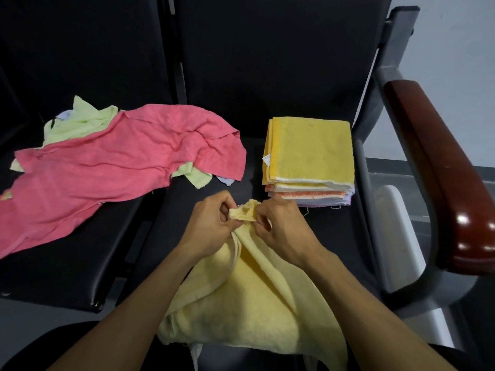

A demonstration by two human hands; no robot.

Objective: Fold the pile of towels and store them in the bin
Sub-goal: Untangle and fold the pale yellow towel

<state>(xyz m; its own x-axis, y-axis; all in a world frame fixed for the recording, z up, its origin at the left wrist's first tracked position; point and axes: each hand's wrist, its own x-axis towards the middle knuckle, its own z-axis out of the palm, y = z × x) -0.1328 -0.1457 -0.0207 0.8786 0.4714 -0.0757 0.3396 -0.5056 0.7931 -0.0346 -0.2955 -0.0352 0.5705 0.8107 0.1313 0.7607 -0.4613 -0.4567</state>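
Note:
A pale yellow towel [241, 298] hangs bunched from both hands over the front of the right black seat. My left hand [211, 223] and my right hand [278, 226] pinch its top edge close together, fingers curled on the cloth. To the left lies the loose pile: a large pink towel [107, 167] spread over light green towels [80, 121]. Behind my right hand stands a stack of folded towels [310, 153], a darker yellow one on top, with white, orange and lilac ones below.
The black seats [80, 269] have a gap between them. A grey frame with a dark red armrest [439, 167] borders the right side. A white object [393, 210] shows beyond the frame at right, partly hidden.

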